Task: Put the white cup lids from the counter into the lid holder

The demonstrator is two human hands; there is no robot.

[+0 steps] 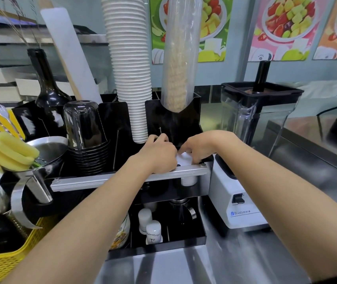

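Note:
Both my hands reach into the right front compartment of the black lid holder (192,111). My left hand (159,154) and my right hand (198,148) are closed around a white cup lid (185,158), which shows only as a small white patch between the fingers. The lid sits just above the holder's silver front rail (102,180). Most of the lid is hidden by my fingers. I cannot tell whether more lids lie beneath it.
A tall stack of white paper cups (130,68) and a sleeve of brown cups (178,58) stand in the holder behind my hands. Black lids (88,158) fill the left compartment. A blender (251,140) stands right, a yellow basket (3,263) left, and small white bottles (153,230) below.

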